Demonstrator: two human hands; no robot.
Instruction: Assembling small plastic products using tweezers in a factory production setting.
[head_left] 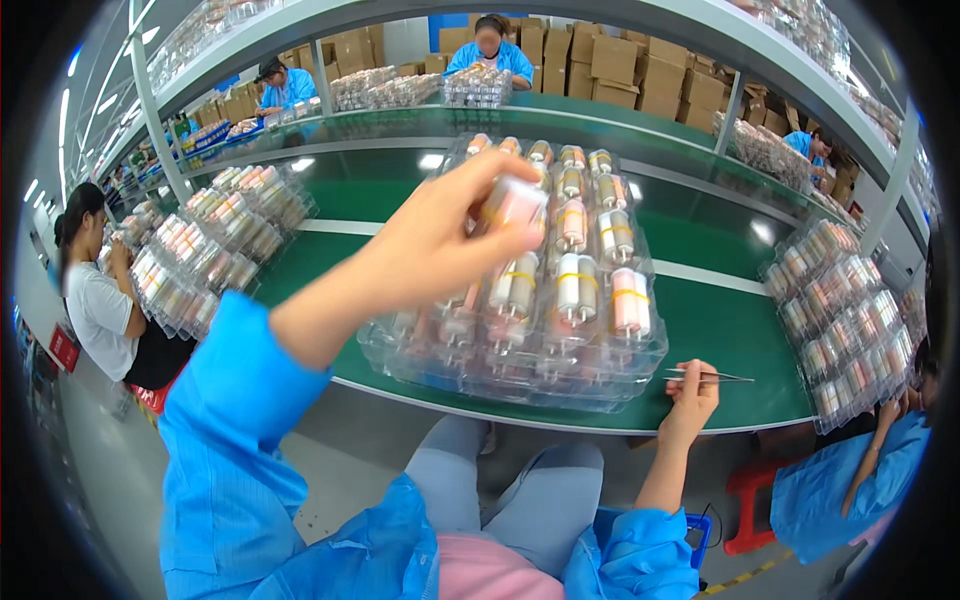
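My left hand is raised over a stack of clear plastic trays and grips a pink-and-white bundle of cylinders, slightly smeared by motion. In the top tray stand rows of similar cylinder pairs, such as a pink pair and a white-and-grey pair, each wrapped with a yellow band and showing thin white tips at the near end. At the bench's front edge, right of the trays, my right hand is closed around metal tweezers, whose points face right. My left hand and wrist hide part of the tray's left side.
Stacked trays of cylinders stand on the green bench at left and right. A grey overhead shelf spans above. Co-workers sit on both sides and across the bench. A red stool is at lower right.
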